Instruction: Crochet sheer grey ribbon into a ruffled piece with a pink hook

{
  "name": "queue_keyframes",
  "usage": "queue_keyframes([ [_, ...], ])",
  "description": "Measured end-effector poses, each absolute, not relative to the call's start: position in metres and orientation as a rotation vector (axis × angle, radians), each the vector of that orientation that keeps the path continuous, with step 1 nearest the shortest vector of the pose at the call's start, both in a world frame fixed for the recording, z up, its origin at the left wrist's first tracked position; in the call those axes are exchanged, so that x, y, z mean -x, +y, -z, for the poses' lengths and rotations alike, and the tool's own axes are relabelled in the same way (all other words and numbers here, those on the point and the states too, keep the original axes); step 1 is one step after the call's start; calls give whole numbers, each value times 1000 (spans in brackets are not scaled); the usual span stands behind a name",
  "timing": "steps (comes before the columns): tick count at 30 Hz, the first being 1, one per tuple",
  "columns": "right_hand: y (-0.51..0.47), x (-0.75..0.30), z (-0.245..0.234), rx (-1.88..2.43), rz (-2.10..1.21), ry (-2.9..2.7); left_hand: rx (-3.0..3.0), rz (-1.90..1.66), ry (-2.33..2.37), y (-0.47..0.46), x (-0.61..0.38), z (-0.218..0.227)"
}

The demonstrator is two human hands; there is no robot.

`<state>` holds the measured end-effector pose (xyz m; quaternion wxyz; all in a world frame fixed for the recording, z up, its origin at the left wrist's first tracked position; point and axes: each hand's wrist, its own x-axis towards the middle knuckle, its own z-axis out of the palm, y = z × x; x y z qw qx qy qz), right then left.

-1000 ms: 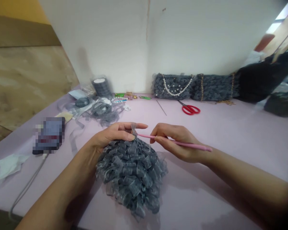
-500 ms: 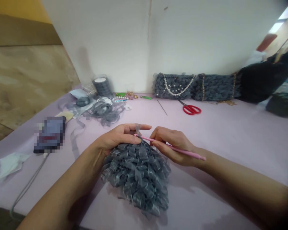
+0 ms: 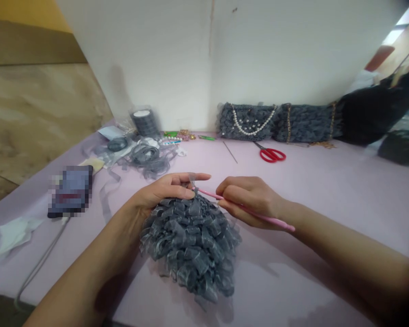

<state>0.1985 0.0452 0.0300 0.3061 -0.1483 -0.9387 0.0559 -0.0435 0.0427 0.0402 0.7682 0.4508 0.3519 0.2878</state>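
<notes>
Table point(image 3: 320, 190) log, 12 o'clock toward the wall, clocked from the ruffled ribbon piece point(image 3: 191, 247), which sat on the table | crochet hook point(image 3: 255, 214) was at 2, tip at the piece | scissors point(image 3: 271, 155) lay at 1 | handbag point(image 3: 247, 121) was at 1, against the wall | ribbon spool point(image 3: 145, 122) stood at 11 | phone point(image 3: 71, 190) lay at 10 | tissue point(image 3: 17, 232) lay at 9

A white plaster wall point(image 3: 132, 59) meets a second white wall point(image 3: 293, 54) in a corner, with a thin brownish streak running down the join. A pale lilac counter point(image 3: 327, 181) runs along their foot. Left of it lies a mottled beige floor point(image 3: 37, 113), probably polished stone, below a brown band point(image 3: 27, 45) and a mustard-yellow wall point(image 3: 17, 11). Daylight enters through what looks like a window point(image 3: 393, 38) at upper right.
</notes>
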Motion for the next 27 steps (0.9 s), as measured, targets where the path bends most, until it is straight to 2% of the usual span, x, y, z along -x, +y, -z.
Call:
queue_keyframes([
  [7,40,-199,-40,592,-808,-2319,-966,-602,717,40,45,-42],
  [10,39,-198,-40,710,-977,-2222,-986,-590,705,42,46,-41],
  [27,42,-196,-29,807,-1196,-2055,-1083,-550,771,44,46,-38],
])
